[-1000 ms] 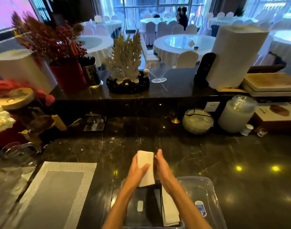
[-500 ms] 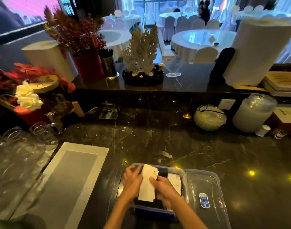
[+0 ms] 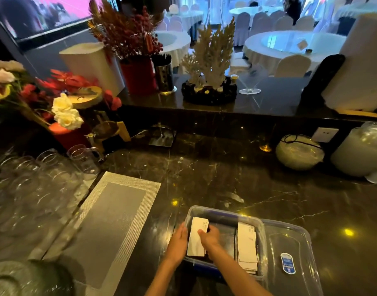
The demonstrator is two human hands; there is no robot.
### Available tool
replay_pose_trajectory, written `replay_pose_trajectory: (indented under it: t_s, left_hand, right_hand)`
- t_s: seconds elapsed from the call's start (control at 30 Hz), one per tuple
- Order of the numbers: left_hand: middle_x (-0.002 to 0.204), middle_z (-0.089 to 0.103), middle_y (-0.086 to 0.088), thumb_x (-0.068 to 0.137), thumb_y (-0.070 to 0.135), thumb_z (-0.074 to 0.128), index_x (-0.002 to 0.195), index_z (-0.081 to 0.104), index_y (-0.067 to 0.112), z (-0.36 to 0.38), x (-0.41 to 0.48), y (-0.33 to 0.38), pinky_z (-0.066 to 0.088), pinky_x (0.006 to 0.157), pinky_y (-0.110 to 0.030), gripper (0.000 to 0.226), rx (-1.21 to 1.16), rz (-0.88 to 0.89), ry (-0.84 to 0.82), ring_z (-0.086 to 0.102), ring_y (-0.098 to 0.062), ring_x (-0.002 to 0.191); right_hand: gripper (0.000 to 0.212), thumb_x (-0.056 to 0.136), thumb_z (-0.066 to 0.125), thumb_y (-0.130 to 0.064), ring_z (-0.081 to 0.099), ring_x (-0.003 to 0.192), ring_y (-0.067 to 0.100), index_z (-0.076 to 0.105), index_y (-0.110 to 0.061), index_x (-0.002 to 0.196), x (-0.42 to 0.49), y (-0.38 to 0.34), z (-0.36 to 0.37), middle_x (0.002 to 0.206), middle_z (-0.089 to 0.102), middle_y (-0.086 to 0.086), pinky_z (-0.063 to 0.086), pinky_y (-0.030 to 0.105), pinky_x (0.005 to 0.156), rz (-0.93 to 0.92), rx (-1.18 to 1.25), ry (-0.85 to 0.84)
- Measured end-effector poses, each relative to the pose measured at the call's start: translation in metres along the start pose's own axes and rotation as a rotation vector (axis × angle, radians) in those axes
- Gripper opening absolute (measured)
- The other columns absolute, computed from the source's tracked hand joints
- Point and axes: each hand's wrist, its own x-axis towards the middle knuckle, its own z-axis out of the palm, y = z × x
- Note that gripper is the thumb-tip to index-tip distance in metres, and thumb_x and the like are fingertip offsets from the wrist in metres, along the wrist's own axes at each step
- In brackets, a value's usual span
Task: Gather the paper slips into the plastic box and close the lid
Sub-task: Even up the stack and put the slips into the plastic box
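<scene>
A clear plastic box (image 3: 221, 212) sits open on the dark marble counter near the front edge. Its clear lid (image 3: 290, 248), with a blue sticker, lies flat just right of the box. Both hands hold a stack of white paper slips (image 3: 196, 238) inside the left part of the box. My left hand (image 3: 178, 242) grips the stack's left edge and my right hand (image 3: 209, 237) presses on its right side. A second stack of slips (image 3: 246, 246) lies along the box's right wall.
A grey woven placemat (image 3: 110, 221) lies left of the box. Several clear glasses (image 3: 33, 184) crowd the far left. A round white container (image 3: 298, 153) and a large frosted jar (image 3: 360, 152) stand at the back right. Flower arrangements (image 3: 63, 110) stand at the back left.
The hands have brought the stack of slips down from above the counter into the left side of the box. The camera has shifted, so the box sits further right in view.
</scene>
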Motion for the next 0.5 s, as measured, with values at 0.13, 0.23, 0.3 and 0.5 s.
replay_pose_trajectory:
  t_s: [0.13, 0.23, 0.3, 0.5]
  left_hand:
    - [0.124, 0.063, 0.004, 0.104, 0.044, 0.029, 0.141, 0.045, 0.033, 0.004, 0.002, -0.007, 0.055, 0.083, -0.024, 0.041, -0.069, 0.011, 0.042, 0.063, -0.008, 0.108]
    - [0.121, 0.061, 0.009, 0.104, 0.046, 0.029, 0.139, 0.045, 0.037, 0.004, 0.005, -0.011, 0.051, 0.077, -0.018, 0.040, -0.100, 0.014, 0.050, 0.060, -0.001, 0.105]
    - [0.122, 0.061, 0.010, 0.103, 0.047, 0.028, 0.137, 0.044, 0.041, 0.006, 0.007, -0.014, 0.049, 0.073, -0.014, 0.038, -0.099, 0.019, 0.044, 0.059, 0.002, 0.104]
    - [0.115, 0.064, 0.019, 0.103, 0.046, 0.030, 0.133, 0.048, 0.043, 0.006, 0.010, -0.017, 0.052, 0.067, -0.012, 0.035, -0.133, 0.033, 0.028, 0.066, 0.007, 0.096]
  right_hand:
    - [0.029, 0.096, 0.060, -0.024, 0.063, 0.113, 0.028, 0.065, -0.012, 0.122, 0.000, -0.007, 0.007, 0.126, 0.065, 0.010, 0.053, 0.037, 0.096, -0.034, -0.160, 0.084]
    - [0.030, 0.096, 0.061, -0.026, 0.064, 0.113, 0.025, 0.065, -0.013, 0.122, -0.002, -0.010, 0.006, 0.124, 0.068, 0.008, 0.053, 0.035, 0.092, -0.051, -0.207, 0.071]
    - [0.030, 0.096, 0.061, -0.027, 0.065, 0.113, 0.024, 0.064, -0.015, 0.122, -0.004, -0.007, 0.005, 0.123, 0.068, 0.007, 0.052, 0.034, 0.090, -0.064, -0.211, 0.077]
    - [0.033, 0.102, 0.046, -0.028, 0.061, 0.116, 0.028, 0.058, -0.012, 0.128, -0.006, -0.007, 0.000, 0.126, 0.065, 0.012, 0.051, 0.041, 0.100, -0.013, -0.042, 0.069]
